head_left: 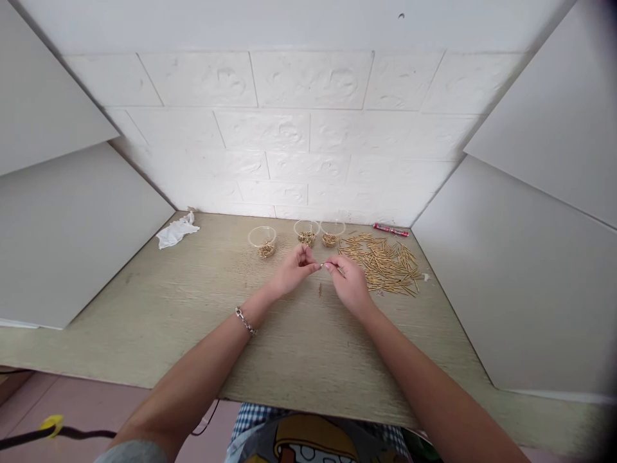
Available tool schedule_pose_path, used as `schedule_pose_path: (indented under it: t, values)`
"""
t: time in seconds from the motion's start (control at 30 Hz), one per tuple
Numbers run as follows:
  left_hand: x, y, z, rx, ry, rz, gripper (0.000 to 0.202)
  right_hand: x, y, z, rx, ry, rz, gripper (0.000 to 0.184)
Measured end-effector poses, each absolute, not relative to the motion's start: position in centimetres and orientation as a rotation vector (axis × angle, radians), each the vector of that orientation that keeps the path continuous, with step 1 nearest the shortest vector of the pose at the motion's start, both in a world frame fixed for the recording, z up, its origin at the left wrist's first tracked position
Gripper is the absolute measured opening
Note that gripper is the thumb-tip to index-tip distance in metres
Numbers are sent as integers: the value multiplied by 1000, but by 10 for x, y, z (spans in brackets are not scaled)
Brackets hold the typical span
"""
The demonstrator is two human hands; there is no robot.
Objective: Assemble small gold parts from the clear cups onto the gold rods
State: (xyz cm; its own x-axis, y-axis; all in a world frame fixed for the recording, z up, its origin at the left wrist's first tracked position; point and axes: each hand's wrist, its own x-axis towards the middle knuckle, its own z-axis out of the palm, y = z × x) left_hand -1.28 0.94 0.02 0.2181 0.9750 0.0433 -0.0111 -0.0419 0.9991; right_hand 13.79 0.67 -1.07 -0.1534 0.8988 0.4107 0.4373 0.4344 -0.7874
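Over the middle of the table, my left hand (295, 270) and my right hand (348, 283) meet almost fingertip to fingertip. Between them is a small, thin metal piece (322, 265), pinched from both sides; its exact kind is too small to make out. Just below, one slim gold-coloured pin (320, 290) lies on the wood. Beside my right hand spreads a heap of gold-coloured metal pins (385, 263). Behind my hands stand clear plastic cups with small gold parts: one at the left (263, 243), one in the middle (306, 233) and one at the right (332, 233).
A crumpled white tissue (177, 230) lies at the back left of the wooden table (193, 321). A red printed tube (391, 229) rests near the back right. Grey panels (87, 231) flank both sides, and a white brick-patterned wall (289, 135) closes the back.
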Motion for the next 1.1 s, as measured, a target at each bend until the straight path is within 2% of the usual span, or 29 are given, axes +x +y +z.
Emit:
schedule_pose_path:
  t: [0.2,0.53,0.97,1.1]
  values:
    - [-16,8,3,1677,1157,1067,20,138,7,-11,-1157,-1819,606,14]
    - [-16,-1,12,2334,1403,937,8,136,6,-14,-1267,-1641,886,19]
    - [-15,-5,12,2598,1409,847,6,133,6,-14,-1278,-1776,732,16]
    - [-16,-5,11,2636,1391,804,14,133,7,-16,-1264,-1780,750,18]
